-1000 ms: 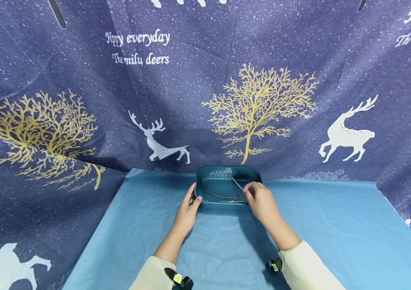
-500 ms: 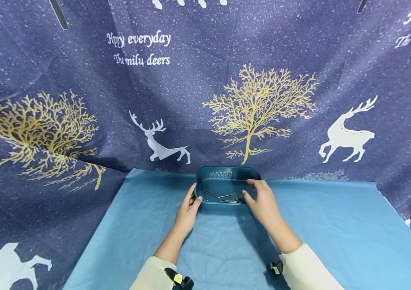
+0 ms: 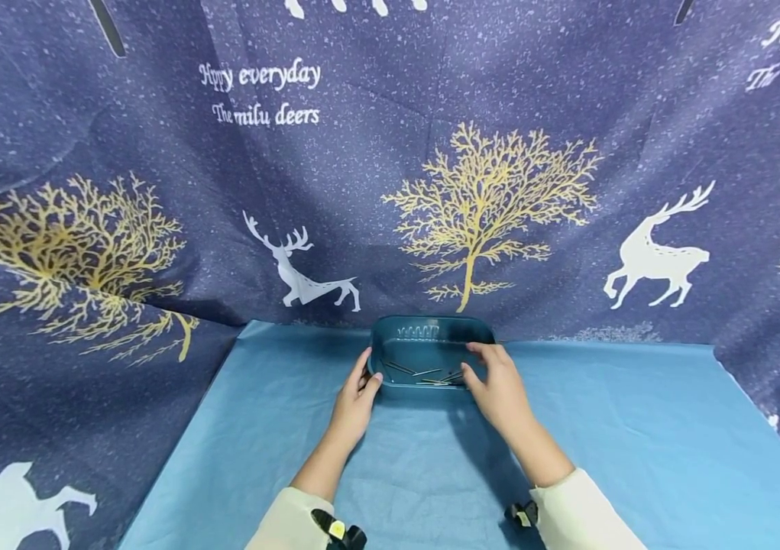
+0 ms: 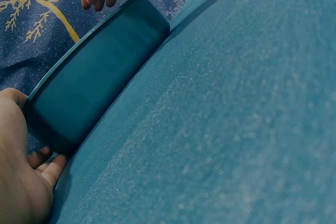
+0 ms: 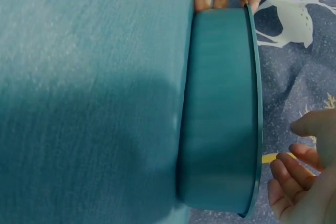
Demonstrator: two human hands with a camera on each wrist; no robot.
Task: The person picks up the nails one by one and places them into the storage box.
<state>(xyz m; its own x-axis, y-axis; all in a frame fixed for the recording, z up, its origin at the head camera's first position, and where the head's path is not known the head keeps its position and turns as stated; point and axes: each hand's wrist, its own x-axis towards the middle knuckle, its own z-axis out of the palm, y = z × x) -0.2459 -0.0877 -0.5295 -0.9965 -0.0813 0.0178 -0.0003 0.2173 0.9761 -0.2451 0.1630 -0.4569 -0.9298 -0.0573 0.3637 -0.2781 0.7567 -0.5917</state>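
A teal rectangular tray stands at the far edge of the blue cloth, with several thin metal pins lying on its floor. My left hand grips the tray's left end, thumb over the rim and fingers against the outer wall. In the left wrist view this hand sits at the lower left. My right hand hovers over the tray's right end. Its fingers are loosely curved and hold nothing, apart from the tray wall.
A blue cloth covers the table. A dark blue curtain printed with deer and trees hangs close behind the tray and wraps round both sides.
One second ago my right hand pinched a pin raised above the tray. It has let the pin drop among the others and shifted slightly toward the right rim. The left hand stayed put.
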